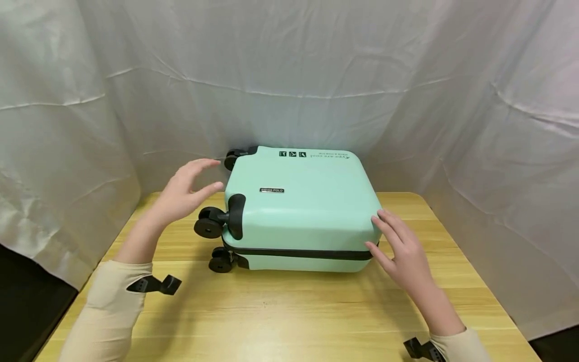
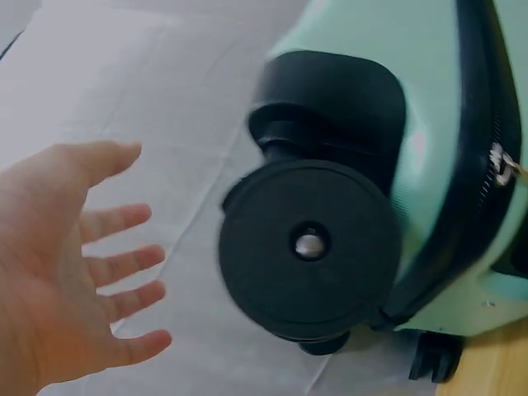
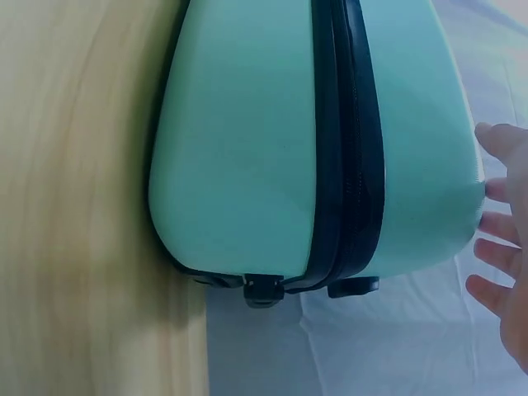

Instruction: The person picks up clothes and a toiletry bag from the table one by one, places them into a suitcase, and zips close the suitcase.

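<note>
A mint-green hard-shell suitcase [image 1: 303, 221] lies flat on its side, with black wheels [image 1: 209, 227] pointing left and a black zip band [image 1: 298, 253] round its middle. Beside the wheel end is my left hand [image 1: 178, 193], fingers extended and thumb apart. The left wrist view shows a gap between that hand [image 2: 49, 256] and the large black wheel [image 2: 264, 264]; a metal zip pull [image 2: 500, 161] hangs nearby. At the near right corner, my right hand [image 1: 404, 254] has spread fingers at the shell. Contact there is hard to tell in the right wrist view, where its fingertips [image 3: 493, 223] meet the suitcase's edge.
The suitcase stands on a light wooden table [image 1: 267, 322]. White cloth [image 1: 289, 65] hangs close behind it and along both sides. Black straps with small mounts [image 1: 156, 285] sit on both sleeved forearms.
</note>
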### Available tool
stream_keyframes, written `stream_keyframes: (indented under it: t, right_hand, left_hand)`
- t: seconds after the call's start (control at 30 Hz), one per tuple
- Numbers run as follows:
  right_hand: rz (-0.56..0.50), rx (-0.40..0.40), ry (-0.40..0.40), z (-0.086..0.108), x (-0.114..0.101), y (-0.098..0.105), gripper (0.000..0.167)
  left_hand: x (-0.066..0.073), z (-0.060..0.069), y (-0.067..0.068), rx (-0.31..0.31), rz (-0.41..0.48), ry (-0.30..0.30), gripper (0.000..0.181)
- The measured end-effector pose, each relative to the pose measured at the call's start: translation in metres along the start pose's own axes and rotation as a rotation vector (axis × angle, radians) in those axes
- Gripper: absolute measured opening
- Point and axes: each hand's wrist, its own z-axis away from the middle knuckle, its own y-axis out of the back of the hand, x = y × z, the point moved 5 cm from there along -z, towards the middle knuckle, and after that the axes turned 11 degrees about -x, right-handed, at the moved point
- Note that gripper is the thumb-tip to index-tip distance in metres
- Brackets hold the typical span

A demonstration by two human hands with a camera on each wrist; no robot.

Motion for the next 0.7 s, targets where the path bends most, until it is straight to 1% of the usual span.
stream_keyframes:
  t: [0.1,0.17,0.3,0.37,0.47,0.6,0.7]
  right_hand:
    - [-0.005,-0.004,-0.015,0.004,-0.001,0.0,0.058]
    - [-0.012,-0.005,-0.022,0.007,-0.002,-0.001,0.059]
    - [-0.03,-0.014,-0.042,0.011,-0.004,-0.002,0.061]
    - [-0.036,-0.02,-0.056,0.013,-0.005,-0.003,0.062]
    - [-0.038,-0.034,-0.084,0.015,-0.006,-0.004,0.064]
    - [-0.031,-0.043,-0.117,0.018,-0.007,-0.005,0.065]
    - [-0.018,-0.038,-0.136,0.019,-0.007,-0.005,0.066]
  left_hand:
    - [0.003,-0.008,-0.01,-0.048,-0.151,-0.043,0.066]
    - [0.005,-0.011,-0.017,-0.092,-0.235,-0.051,0.071]
    - [0.007,-0.014,-0.03,-0.161,-0.343,-0.048,0.075]
    - [0.007,-0.015,-0.035,-0.191,-0.368,-0.042,0.075]
    - [0.007,-0.015,-0.043,-0.228,-0.382,-0.043,0.075]
    - [0.007,-0.015,-0.052,-0.284,-0.365,-0.057,0.073]
    - [0.007,-0.016,-0.057,-0.299,-0.34,-0.07,0.072]
